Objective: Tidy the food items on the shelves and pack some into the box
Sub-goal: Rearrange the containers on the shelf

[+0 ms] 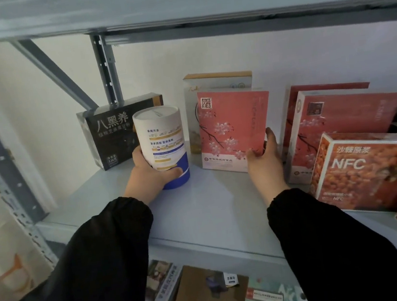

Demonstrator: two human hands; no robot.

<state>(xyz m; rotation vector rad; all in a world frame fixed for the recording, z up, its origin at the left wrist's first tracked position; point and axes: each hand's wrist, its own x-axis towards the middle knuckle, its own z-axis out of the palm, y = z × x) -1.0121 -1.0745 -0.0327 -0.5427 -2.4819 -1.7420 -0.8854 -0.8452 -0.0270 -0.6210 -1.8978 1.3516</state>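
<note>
Black sleeves point(93, 263) reach onto the shelf point(212, 211), left hand point(145, 174) gripping the white-and-blue canister point(162, 139) low at near left, right hand point(264, 157) pinching the pink blossom box point(232, 128) edge; that low grip could let the canister tip.

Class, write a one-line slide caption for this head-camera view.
Left hand grips a white-and-blue canister while the right hand holds a pink blossom box on the shelf.
</note>
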